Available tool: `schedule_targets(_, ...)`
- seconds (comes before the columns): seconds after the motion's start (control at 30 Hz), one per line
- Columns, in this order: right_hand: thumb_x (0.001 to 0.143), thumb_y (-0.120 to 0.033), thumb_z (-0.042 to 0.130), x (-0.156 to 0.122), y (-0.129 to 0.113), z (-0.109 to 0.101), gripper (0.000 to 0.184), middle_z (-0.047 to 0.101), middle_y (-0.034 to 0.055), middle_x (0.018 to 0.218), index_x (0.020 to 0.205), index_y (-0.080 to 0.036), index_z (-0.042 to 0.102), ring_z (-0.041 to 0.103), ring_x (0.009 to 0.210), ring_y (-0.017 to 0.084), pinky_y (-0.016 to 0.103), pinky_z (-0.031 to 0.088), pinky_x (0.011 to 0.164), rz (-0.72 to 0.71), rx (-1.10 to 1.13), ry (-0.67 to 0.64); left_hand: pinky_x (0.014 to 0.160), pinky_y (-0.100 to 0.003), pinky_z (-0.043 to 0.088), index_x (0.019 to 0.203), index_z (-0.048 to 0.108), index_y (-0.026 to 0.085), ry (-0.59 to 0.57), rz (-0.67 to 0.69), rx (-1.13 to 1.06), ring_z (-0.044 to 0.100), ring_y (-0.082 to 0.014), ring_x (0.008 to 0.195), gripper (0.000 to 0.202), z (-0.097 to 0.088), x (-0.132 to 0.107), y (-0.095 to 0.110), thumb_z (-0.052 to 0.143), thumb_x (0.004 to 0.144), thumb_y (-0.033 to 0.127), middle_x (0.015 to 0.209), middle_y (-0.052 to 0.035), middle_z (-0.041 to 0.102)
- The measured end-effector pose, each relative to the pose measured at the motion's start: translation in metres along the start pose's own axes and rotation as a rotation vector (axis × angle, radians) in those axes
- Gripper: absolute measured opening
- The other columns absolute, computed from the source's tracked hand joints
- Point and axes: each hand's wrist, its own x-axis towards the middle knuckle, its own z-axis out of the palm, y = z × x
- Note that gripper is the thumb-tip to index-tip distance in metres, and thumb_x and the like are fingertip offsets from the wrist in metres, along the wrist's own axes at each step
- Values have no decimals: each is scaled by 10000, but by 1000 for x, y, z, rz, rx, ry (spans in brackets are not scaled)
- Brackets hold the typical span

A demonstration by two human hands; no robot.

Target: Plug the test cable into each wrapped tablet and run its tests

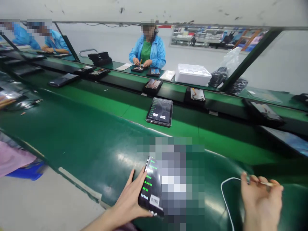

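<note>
My left hand [133, 195] grips the left edge of a dark tablet [150, 189], its thumb at the bottom corner and fingers along the side. Green lines of text and a white barcode sticker show on the screen; a blurred patch hides the right part. To the right, my right hand [262, 199] is raised palm up, fingers curled and pinched on the end of a white cable [225, 183]. The cable loops down to the bottom edge of the view, and its plug is too small to make out. Both hands are above the green work mat [96, 150].
Another tablet [159, 111] with green text and stickers lies on the green conveyor belt [122, 109]. Opened devices on black trays [152, 86] line the strip behind. A co-worker [148, 51] in blue works across the line, near a white foam box [192, 74]. A green post [252, 59] slants at right.
</note>
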Motion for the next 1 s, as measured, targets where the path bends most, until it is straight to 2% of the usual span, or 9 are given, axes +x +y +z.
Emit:
schedule_targets(0.1, 709, -549, 763, 8, -3, -14, 268, 399, -37, 611, 675, -338, 602, 441, 573, 174, 464, 556, 793, -29, 58, -63, 1207, -718, 156, 1544, -290, 292, -29, 5, -44, 288, -423, 1488, 1528, 1, 63, 14, 921, 622, 417, 1627, -206, 286)
schedule_targets(0.27, 497, -515, 926, 9, 0, -7, 509, 455, -86, 620, 729, -249, 559, 463, 565, 98, 321, 554, 682, 85, 163, -144, 1221, -679, 141, 1600, -72, 182, -66, 40, -132, 133, -431, 1526, 1465, 23, 162, 53, 927, 558, 427, 1633, -268, 238)
schedule_targets(0.37, 490, -536, 935, 8, 0, -9, 548, 471, -94, 644, 744, -240, 551, 473, 570, 77, 287, 548, 690, 92, 181, -131, 1228, -657, 136, 1596, -66, 211, -59, 56, -223, 159, -407, 1534, 1408, 34, 203, 75, 908, 593, 379, 1652, -245, 205)
schedule_targets(0.5, 555, -547, 908, 9, 1, -13, 516, 468, -91, 655, 748, -236, 544, 478, 575, 75, 278, 542, 687, 92, 189, -151, 1244, -606, 1, 1593, -13, 213, -27, 50, -346, 258, -364, 1523, 1320, 40, 255, 94, 884, 627, 300, 1616, -226, 324)
schedule_targets(0.67, 633, -560, 861, 11, 2, -15, 468, 464, -84, 659, 751, -241, 540, 474, 572, 85, 293, 540, 676, 50, 181, -188, 1243, -576, -8, 1569, 117, 154, 48, -23, -489, 195, -352, 1544, 1182, 58, 317, 122, 857, 658, 290, 1623, -267, 270)
schedule_targets(0.8, 673, -558, 834, 11, -1, -18, 444, 463, -79, 650, 734, -240, 531, 464, 561, 93, 307, 539, 665, 22, 170, -223, 1257, -511, 107, 1517, 287, 140, 170, -123, -722, 222, -355, 1538, 1071, 67, 337, 134, 881, 650, 347, 1615, -257, 304)
schedule_targets(0.87, 671, -553, 839, 12, -2, -19, 443, 463, -81, 646, 732, -240, 532, 460, 561, 92, 304, 537, 665, 27, 178, -232, 1251, -440, 193, 1506, 314, 157, 294, -215, -865, 242, -326, 1538, 1014, 65, 331, 129, 871, 683, 356, 1615, -217, 335)
schedule_targets(0.93, 660, -548, 852, 12, -1, -18, 443, 464, -85, 648, 742, -243, 540, 461, 566, 86, 290, 535, 670, 50, 197, -230, 1226, -403, 263, 1517, 288, 178, 465, -367, -1012, 274, -300, 1530, 896, 59, 316, 116, 788, 803, 385, 1609, -184, 355)
schedule_targets(1.0, 642, -537, 871, 13, 1, -16, 444, 476, -90, 654, 761, -247, 557, 468, 571, 78, 276, 533, 672, 87, 216, -223, 1182, -449, 342, 1506, 315, 198, 639, -542, -1161, 370, -302, 1477, 697, 48, 303, 100, 652, 932, 404, 1571, -161, 403)
